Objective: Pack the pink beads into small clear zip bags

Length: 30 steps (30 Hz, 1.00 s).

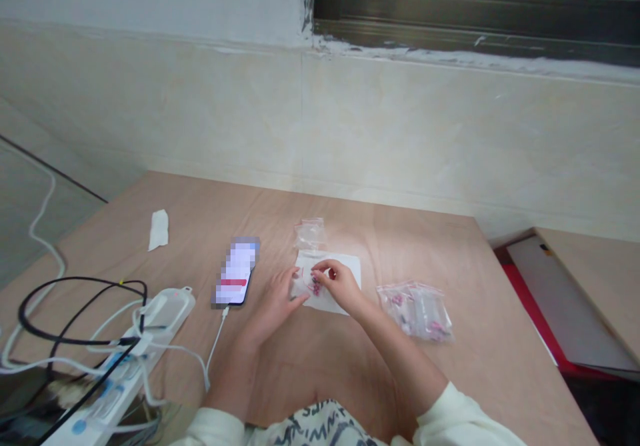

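A white sheet of paper (353, 269) lies on the table, with a small cluster of pink and dark beads (316, 286) on it. My left hand (277, 299) rests at the sheet's left edge, thumb and fingers apart. Over the beads, my right hand (340, 283) has its thumb and fingertips pinched together; whatever is between them is too small to make out. A thin reddish line, perhaps thread, shows faintly between the two hands. Just behind the paper is a clear plastic zip bag (310, 234). Right of my right forearm are clear bags with pink items (417, 311).
A phone (235, 273) on a white charging cable (216, 339) lies to the left. Nearer the left edge, a white power strip (167, 309) sits among looped black and white cables. A scrap of white paper (159, 230) lies farther back. The wall (225, 113) borders the wooden table (400, 239).
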Each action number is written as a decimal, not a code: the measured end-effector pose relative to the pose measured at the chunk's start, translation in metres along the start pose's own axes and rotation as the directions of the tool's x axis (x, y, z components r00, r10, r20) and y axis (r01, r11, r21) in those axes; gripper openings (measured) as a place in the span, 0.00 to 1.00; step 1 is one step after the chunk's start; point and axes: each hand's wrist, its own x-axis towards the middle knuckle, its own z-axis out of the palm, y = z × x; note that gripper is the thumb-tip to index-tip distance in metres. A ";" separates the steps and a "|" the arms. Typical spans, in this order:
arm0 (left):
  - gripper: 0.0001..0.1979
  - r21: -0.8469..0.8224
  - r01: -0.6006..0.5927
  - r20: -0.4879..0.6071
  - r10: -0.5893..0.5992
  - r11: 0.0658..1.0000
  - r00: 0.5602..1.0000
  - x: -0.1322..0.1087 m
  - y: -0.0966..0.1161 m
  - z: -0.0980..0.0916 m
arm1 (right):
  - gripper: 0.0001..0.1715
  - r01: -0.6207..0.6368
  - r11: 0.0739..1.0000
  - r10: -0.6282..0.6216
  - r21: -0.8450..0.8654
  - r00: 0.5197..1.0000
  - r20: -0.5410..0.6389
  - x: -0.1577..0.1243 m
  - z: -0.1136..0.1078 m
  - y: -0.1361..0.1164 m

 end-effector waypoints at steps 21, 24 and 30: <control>0.24 0.030 0.017 0.009 -0.017 0.999 1.000 0.000 -0.001 -0.001 | 0.02 0.008 0.989 0.002 -0.145 0.998 0.070 0.010 0.005 0.005; 0.24 0.039 0.001 0.009 -0.002 0.999 1.000 0.000 -0.003 0.002 | 0.04 0.027 0.998 -0.024 -0.061 0.998 0.063 0.004 0.005 0.001; 0.23 0.039 0.019 0.015 -0.020 0.999 1.000 -0.002 0.005 -0.007 | 0.04 -0.050 0.959 0.046 -0.279 0.999 -0.024 0.013 0.003 0.026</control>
